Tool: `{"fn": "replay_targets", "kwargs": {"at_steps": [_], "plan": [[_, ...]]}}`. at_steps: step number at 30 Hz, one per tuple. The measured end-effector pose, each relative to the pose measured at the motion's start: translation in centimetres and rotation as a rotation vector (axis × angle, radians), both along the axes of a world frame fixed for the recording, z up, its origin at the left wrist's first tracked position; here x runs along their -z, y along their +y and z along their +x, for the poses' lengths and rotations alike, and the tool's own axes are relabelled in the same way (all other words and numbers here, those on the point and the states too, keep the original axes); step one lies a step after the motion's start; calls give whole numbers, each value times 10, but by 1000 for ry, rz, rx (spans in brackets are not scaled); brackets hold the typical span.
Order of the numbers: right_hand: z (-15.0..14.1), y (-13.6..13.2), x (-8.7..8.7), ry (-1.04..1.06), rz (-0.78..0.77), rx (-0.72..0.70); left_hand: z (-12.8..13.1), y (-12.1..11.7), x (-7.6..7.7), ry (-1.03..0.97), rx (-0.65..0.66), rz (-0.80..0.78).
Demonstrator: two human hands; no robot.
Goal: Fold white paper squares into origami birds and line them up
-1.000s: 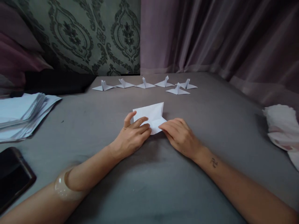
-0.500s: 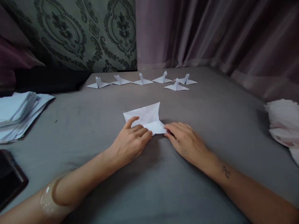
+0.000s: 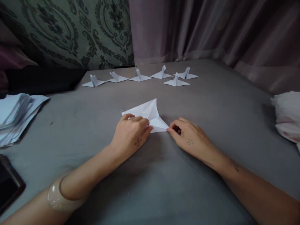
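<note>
A white sheet of paper [image 3: 147, 112], partly folded into a pointed shape, lies on the grey cloth [image 3: 150, 175] in the middle. My left hand [image 3: 131, 134] rests on its left part with curled fingers pressing it down. My right hand [image 3: 188, 139] pinches the paper's right corner between thumb and fingers. A pale bangle [image 3: 56, 197] sits on my left forearm.
Several folded paper birds [image 3: 140, 76] stand in a row at the back. A stack of white sheets [image 3: 14, 117] lies at the left, a dark phone [image 3: 8, 186] below it. White crumpled fabric [image 3: 287, 115] is at the right. Curtains hang behind.
The paper's upper flap has been folded down, turning a rectangle-like shape into a pointed one. My right hand slid to the right corner; my left hand shifted slightly onto the fold.
</note>
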State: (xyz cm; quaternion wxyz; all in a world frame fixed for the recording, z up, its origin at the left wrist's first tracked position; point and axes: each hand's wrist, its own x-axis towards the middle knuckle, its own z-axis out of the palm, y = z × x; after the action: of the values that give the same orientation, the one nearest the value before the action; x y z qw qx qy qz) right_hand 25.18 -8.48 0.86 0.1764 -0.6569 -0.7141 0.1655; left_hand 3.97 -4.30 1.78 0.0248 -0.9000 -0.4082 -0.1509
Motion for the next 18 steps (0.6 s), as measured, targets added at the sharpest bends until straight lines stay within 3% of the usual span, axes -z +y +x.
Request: {"fn": "replay_targets", "kwargs": {"at_steps": [5,9,15,18], "plan": [[3,3,8,21,56,7,4,1,-2,42,-2,204],[11,6,9,100,18,-47,3,3,3,26,16,122],[28,13,4,209,-175,-59,3,5,6,14,1,36],[29,13,-2,239,-135,-71,3,5,7,6,10,50]]}}
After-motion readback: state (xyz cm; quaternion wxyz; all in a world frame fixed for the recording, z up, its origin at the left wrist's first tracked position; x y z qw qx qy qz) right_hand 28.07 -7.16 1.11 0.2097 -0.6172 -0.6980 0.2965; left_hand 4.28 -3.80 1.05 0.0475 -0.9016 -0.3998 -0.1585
